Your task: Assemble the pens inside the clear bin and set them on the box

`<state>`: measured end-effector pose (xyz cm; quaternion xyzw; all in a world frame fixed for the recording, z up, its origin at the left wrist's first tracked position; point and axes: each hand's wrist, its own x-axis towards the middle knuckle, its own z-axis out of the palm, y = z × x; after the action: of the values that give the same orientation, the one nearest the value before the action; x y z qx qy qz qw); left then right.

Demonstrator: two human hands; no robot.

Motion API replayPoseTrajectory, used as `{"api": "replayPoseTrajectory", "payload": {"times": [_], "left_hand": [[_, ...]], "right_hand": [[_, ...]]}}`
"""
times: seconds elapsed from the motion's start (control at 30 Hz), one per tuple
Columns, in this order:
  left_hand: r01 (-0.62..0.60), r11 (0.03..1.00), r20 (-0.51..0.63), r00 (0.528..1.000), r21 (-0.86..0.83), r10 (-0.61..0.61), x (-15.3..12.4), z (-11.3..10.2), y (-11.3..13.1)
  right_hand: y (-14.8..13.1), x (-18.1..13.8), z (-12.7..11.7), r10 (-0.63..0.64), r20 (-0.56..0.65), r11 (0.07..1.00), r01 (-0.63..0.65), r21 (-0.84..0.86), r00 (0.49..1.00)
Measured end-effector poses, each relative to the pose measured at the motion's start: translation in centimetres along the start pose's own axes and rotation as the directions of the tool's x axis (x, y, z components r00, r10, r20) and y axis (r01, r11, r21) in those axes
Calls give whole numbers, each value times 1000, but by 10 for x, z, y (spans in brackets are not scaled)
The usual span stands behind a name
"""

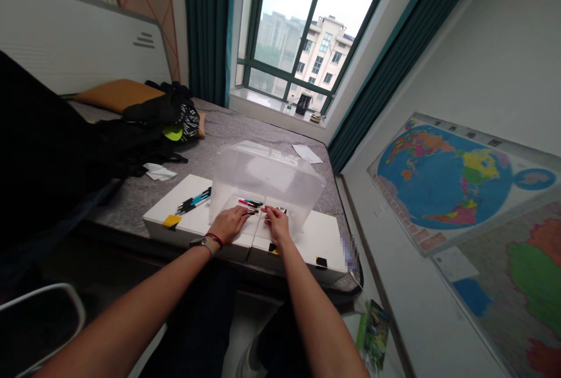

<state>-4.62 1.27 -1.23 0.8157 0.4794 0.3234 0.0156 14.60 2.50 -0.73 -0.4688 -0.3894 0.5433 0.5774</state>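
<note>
My left hand (pixel 228 224), with a watch and a red band at the wrist, is closed on a dark pen (pixel 251 212) that points to the right. Close beside it, my right hand (pixel 277 224) pinches something too small to make out. Both hands are at the opening of a clear plastic bin (pixel 272 174) tipped on its side. Red and teal pens (pixel 249 202) lie in the bin beyond my fingers. Left of the bin, several black and blue pens (pixel 194 200) rest on a white box (pixel 164 205).
The white boxes sit on a grey bed (pixel 258 131), with yellow and black tabs (pixel 172 221) along their front. Crumpled tissue (pixel 159 172), a white sheet (pixel 307 153) and dark clothes (pixel 149 121) lie on the bed. A wall with maps (pixel 456 173) stands to the right.
</note>
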Motion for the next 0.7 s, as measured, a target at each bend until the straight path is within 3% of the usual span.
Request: {"api": "replayPoseTrajectory", "payload": {"times": [0.23, 0.7], "left_hand": [[-8, 1000, -3, 1000, -23, 8, 0, -1, 1], [-13, 1000, 5, 1000, 7, 13, 1, -3, 3]], "right_hand": [[-6, -3, 0, 47, 58, 986, -55, 159, 997], [3, 0, 3, 28, 48, 999, -29, 39, 998]]}}
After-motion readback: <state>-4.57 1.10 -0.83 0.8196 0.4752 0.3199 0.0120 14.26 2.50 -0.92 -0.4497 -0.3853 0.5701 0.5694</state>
